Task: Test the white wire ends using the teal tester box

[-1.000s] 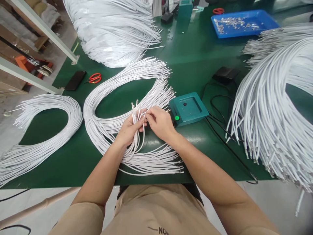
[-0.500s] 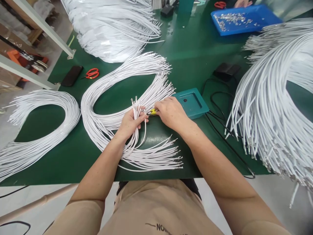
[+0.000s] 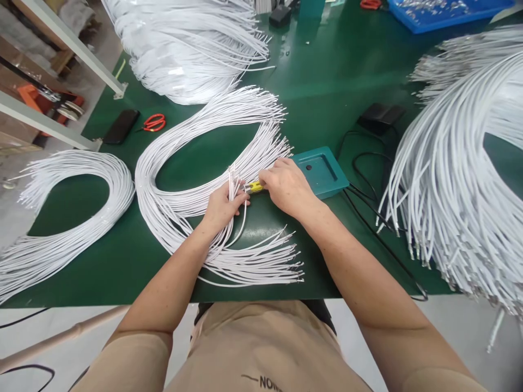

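Note:
Several white cables are gripped upright in my left hand, their metal-tipped ends sticking up past the fingers. My right hand is closed on a small yellow tool, whose metal tip touches or nearly touches the cables at my left fingertips. One cable loops down from there. Under and behind my left hand lies a large curved bundle of white cables; its lower ends fan out to the right. Beside my right hand sits a teal tray-like box.
Around lie another cable coil at left, a wrapped pile behind, a big bundle at right, a phone, red scissors, a black device with cords and a blue tray of small metal parts.
My left hand and its cables have shifted slightly right, towards the tool. The blue tray has moved up and right, and the other person's hand beside it is out of view.

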`<state>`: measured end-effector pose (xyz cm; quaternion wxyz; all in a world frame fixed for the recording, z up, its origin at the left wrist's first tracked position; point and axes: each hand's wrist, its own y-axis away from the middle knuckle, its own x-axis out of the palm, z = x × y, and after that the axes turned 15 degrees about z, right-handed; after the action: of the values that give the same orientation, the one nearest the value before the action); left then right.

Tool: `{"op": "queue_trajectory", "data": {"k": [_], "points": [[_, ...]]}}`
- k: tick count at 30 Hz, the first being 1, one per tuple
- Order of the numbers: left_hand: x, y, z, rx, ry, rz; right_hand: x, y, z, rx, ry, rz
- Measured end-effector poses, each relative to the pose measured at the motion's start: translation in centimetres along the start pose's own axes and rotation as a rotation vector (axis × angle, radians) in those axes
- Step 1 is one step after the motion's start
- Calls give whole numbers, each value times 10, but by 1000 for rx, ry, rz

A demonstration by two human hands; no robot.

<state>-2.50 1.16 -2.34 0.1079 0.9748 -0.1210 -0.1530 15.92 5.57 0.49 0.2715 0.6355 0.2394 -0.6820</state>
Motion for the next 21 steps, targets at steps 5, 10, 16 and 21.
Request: {"op": "queue_trajectory", "data": {"k": [5,10,16,21], "points": [[1,0,-1,15,38,-2,-4,6,0,70,-29,-31],[-2,0,2,36,82,9,6,13,-14,368,-33,-194],[-12,1,8,86,138,-25,-2,15,-3,256,-79,-242],[-15,6,9,194,232,-48,-7,17,46,-366,-245,-99]]}}
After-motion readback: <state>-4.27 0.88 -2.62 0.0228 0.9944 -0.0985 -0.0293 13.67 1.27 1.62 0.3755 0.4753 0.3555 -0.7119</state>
